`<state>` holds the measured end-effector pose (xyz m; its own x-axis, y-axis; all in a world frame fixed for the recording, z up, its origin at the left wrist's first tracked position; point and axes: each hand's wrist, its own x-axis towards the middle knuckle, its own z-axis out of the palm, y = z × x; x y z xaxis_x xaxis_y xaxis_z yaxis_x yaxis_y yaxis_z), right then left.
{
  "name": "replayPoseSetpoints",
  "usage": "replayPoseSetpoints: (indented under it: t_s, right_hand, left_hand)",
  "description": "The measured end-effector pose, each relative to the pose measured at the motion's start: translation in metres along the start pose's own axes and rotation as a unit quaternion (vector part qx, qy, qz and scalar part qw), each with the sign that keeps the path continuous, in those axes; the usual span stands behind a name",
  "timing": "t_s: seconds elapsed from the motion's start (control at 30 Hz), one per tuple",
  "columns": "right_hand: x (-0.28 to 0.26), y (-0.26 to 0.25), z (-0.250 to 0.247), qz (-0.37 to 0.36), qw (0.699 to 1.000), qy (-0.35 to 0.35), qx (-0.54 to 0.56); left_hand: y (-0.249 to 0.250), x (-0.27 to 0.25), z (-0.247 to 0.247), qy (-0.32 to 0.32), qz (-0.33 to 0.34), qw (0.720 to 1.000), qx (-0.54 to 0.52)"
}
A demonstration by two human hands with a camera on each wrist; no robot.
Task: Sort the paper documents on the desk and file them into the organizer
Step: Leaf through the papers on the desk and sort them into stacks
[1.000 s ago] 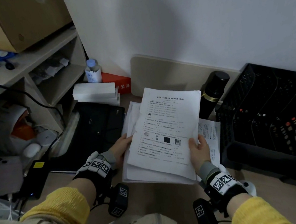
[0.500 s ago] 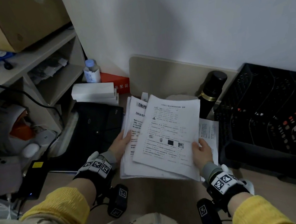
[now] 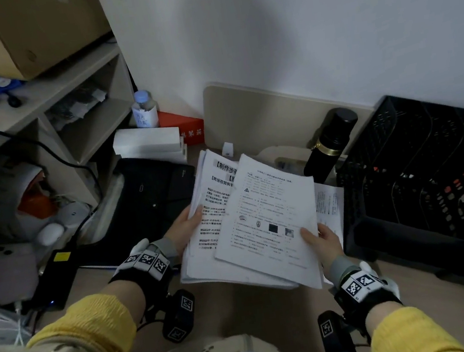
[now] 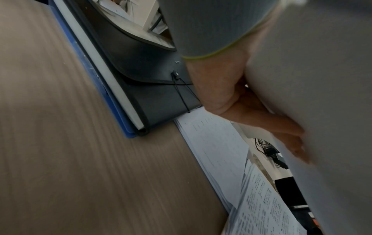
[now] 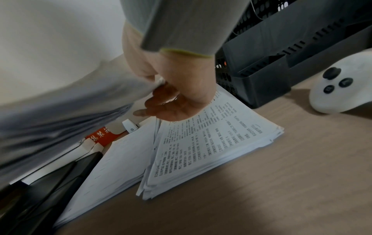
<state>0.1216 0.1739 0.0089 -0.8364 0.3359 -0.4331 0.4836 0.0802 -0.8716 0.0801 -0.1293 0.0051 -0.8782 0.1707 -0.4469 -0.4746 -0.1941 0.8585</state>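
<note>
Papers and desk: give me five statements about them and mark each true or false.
1. The right hand pinches the top sheet at its lower right edge. True.
2. The left hand lies flat on the desk, away from the papers. False: it holds the left edge of the paper stack.
3. The black flask stands between the papers and the black mesh organizer. True.
4. The black folder lies open with its cord undone. False: its flap is closed and the cord is looped on the button.
5. More papers lie on the desk under the right hand. True.
</note>
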Motion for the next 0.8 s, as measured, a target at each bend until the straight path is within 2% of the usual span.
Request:
replayPoseSetpoints:
  t_s: [0.2,0.4,0.47,0.57,0.8]
  right_hand:
    - [0.004,0.005,0.004,0.043,0.997,0.003,-0.062]
    - [0.006,0.015,-0.013,0.074,0.981,0.090,-0.158]
    - [0.005,0.015,-0.022,0.095,0.977,0.116,-0.154]
    - [0.006,0.024,-0.033,0.103,0.977,0.113,-0.149]
    - [-0.008,0.017,-0.021,0.066,0.990,0.085,-0.096]
  left_hand:
    - [-0.003,0.000,0.001,-0.012,-0.010,1.000,0.012]
    - [-0.004,-0.002,0.000,0.027,0.006,0.999,-0.032]
    - [-0.003,-0.002,-0.004,0.031,0.013,0.999,-0.031]
    - [0.000,-0.002,-0.007,0.036,0.028,0.999,-0.029]
    - [0.009,-0.001,-0.006,0.063,0.056,0.995,-0.050]
